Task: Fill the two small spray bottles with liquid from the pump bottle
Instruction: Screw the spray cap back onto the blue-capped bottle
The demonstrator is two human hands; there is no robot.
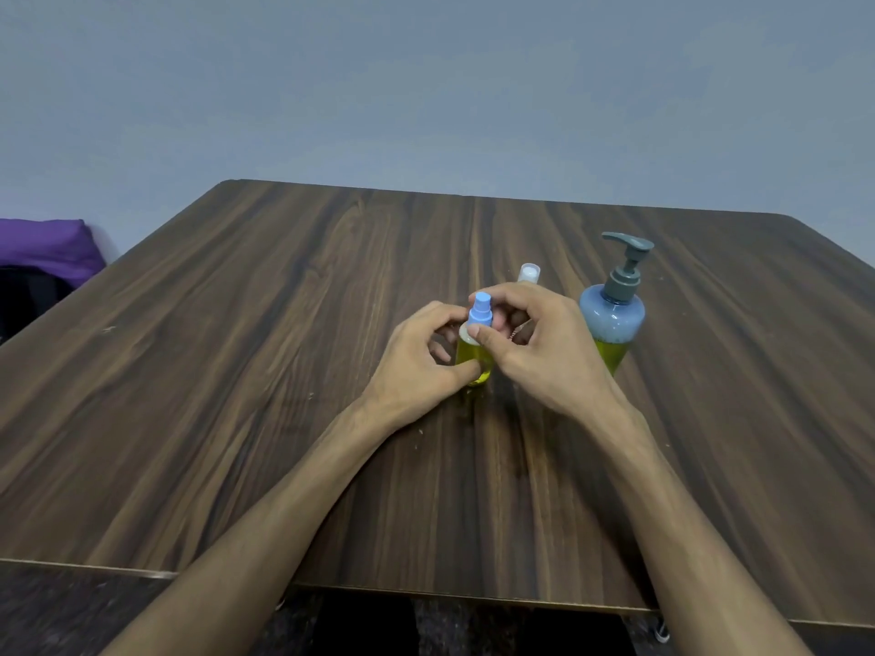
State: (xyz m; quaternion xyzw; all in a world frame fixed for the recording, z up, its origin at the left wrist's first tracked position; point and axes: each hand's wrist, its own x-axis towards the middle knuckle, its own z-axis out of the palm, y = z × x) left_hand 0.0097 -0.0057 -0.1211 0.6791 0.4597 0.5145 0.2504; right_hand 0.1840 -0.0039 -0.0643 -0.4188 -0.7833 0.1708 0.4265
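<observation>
Two hands meet over one small spray bottle (475,359) standing near the middle of the desk (236,371). The left hand (416,362) grips its yellow-filled body, thumb low on the side, while the right hand (535,348) pinches around the blue spray head (480,312) at the neck — probably screwing it on. A second small bottle (528,273) stands just behind the right hand, mostly hidden; its fill cannot be told. The pump bottle (613,314), yellow liquid low in it, stands just to the right. The little bottle looks light and easily tipped, its smooth plastic likely slick if liquid has dribbled — so hold the body firmly low down and turn only the ribbed collar, not the thin nozzle.
</observation>
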